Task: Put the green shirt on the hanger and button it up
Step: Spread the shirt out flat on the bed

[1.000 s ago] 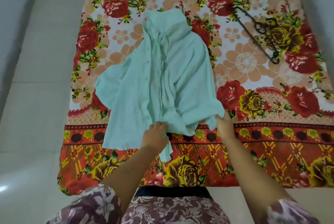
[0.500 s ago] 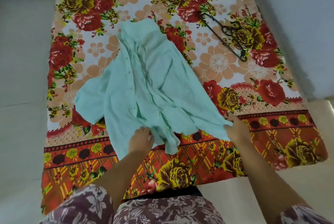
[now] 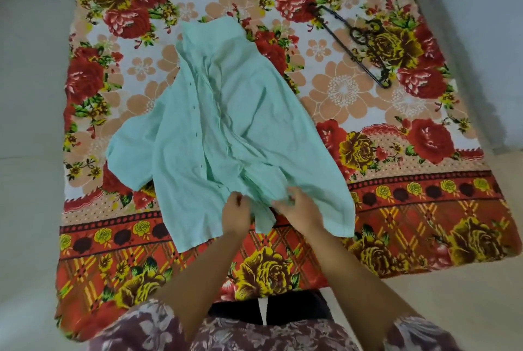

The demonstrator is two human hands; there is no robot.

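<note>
The pale green shirt (image 3: 226, 129) lies crumpled on a floral sheet (image 3: 396, 209), collar away from me, hem toward me, with a row of small dark buttons down its left front. My left hand (image 3: 236, 216) pinches the fabric at the hem's middle. Right beside it, my right hand (image 3: 300, 209) has its fingers curled into the bunched folds of the hem. A thin black hanger (image 3: 353, 44) lies flat on the sheet at the upper right, well apart from the shirt and from both hands.
The floral sheet is spread over a pale tiled floor (image 3: 31, 209). A light wall (image 3: 481, 25) runs along the right side, close to the hanger. My patterned sleeves and lap fill the bottom edge.
My right hand has left the shirt's right hem corner and moved left to the bunched middle, beside my left hand. The view has shifted closer over the shirt.
</note>
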